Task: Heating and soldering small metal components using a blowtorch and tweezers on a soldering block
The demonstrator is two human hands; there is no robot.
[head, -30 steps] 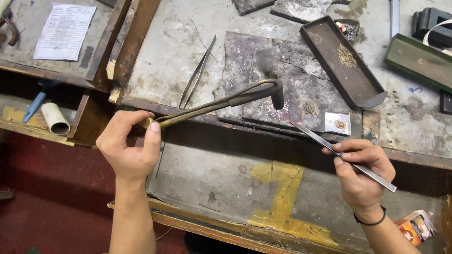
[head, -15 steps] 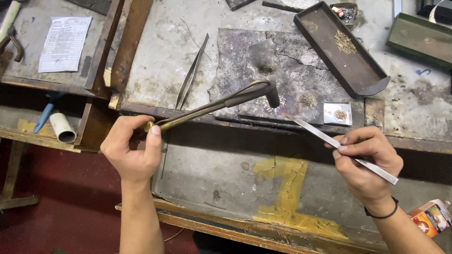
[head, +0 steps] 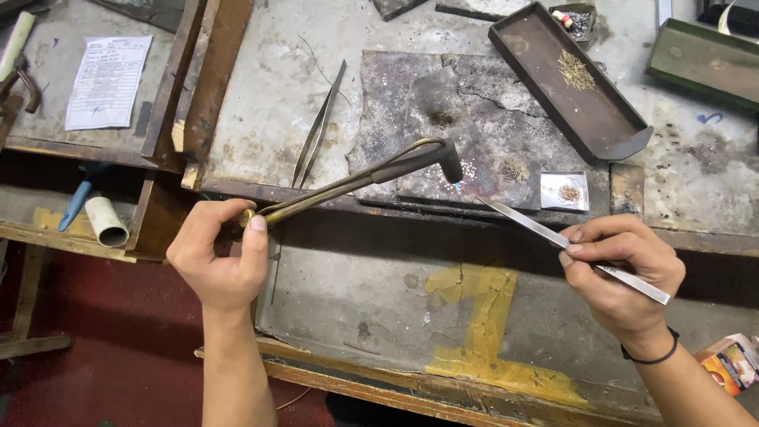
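Brass torch point(head: 356, 178) | left hand point(head: 221, 257) clamped; nozzle up-right | right hand point(head: 621, 265) pinching tweezers point(head: 569, 245); tips up-left

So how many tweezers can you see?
2. One pair of tweezers is held in the right hand; the other tweezers lie on the bench beyond the torch that the left hand holds.

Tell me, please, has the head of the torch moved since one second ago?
Yes, a little. Against the dark slab, the torch head in the left hand has come nearer to the slab's front edge, toward the person.
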